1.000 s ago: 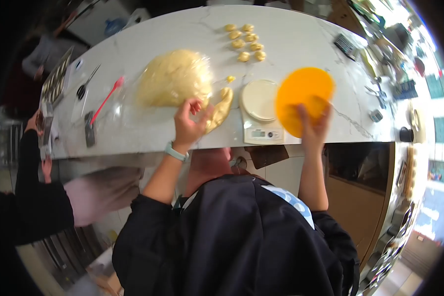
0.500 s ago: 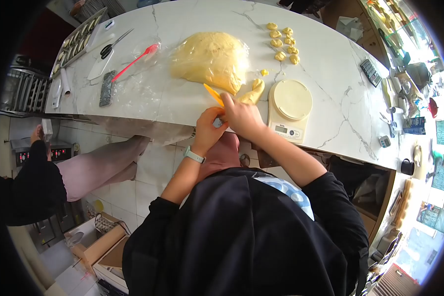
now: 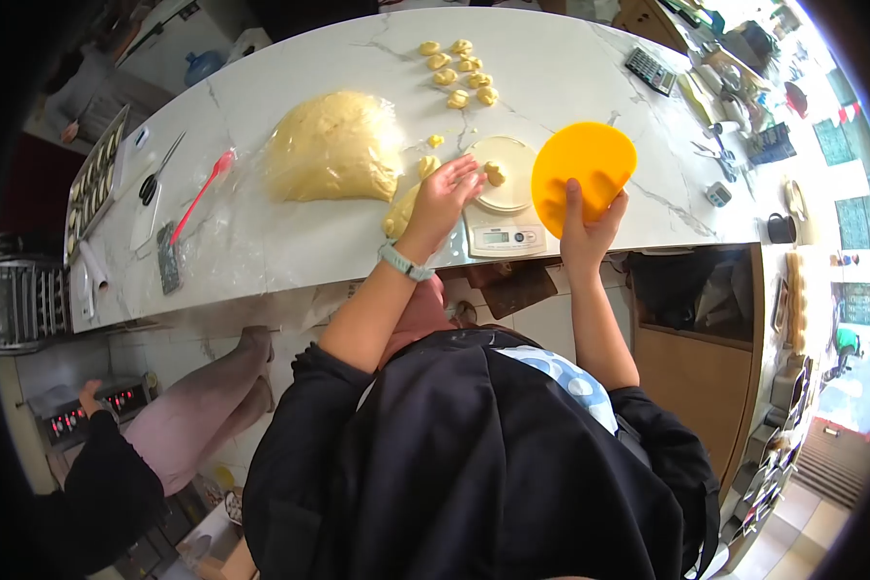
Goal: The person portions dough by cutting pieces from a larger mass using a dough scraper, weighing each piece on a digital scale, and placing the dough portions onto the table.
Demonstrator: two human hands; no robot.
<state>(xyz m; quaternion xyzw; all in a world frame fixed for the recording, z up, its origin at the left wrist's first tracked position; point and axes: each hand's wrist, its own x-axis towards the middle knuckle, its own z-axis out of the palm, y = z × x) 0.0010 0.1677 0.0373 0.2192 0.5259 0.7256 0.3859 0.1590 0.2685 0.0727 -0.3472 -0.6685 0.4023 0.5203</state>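
Observation:
A small dough piece (image 3: 494,173) lies on the round plate of the white scale (image 3: 507,241). Beside it, at the plate's left edge, is my left hand (image 3: 445,198), fingers extended and apart, with nothing held. My right hand (image 3: 593,224) grips a yellow scraper (image 3: 590,164) to the right of the scale. A long dough strip (image 3: 399,215) is partly hidden behind my left hand. The large dough mass (image 3: 333,147) under clear plastic sits further left. A tiny dough bit (image 3: 436,141) rests above the strip.
Several small dough pieces (image 3: 457,99) stand in two rows at the back. Red spatula (image 3: 203,196), scissors (image 3: 161,169) and a filled tray (image 3: 97,184) are on the left; a calculator (image 3: 651,71) is back right. Another person (image 3: 184,416) is at the lower left.
My hands were together over the dough strip half a second ago and are now apart. The scraper has moved right with my right hand, and a dough piece now lies on the scale.

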